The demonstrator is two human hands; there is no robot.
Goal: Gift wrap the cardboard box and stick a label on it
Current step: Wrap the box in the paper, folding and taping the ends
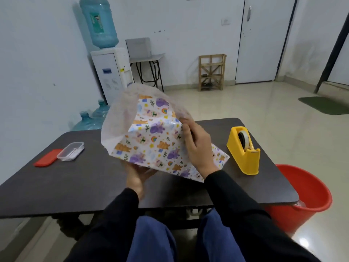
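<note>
wrapping paper (151,140) is being folded round the hidden box: pinched by the right hand (196,146), propped beneath by the left hand (138,175), finger curl unclear. the tape dispenser (243,150) is likely needed next.

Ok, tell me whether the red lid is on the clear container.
No, the red lid lies flat on the table beside the clear container, whose top is uncovered.

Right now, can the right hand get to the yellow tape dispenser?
Probably yes: the tape dispenser stands beside the right hand, nothing tall between, but that hand pinches the wrapping paper.
</note>
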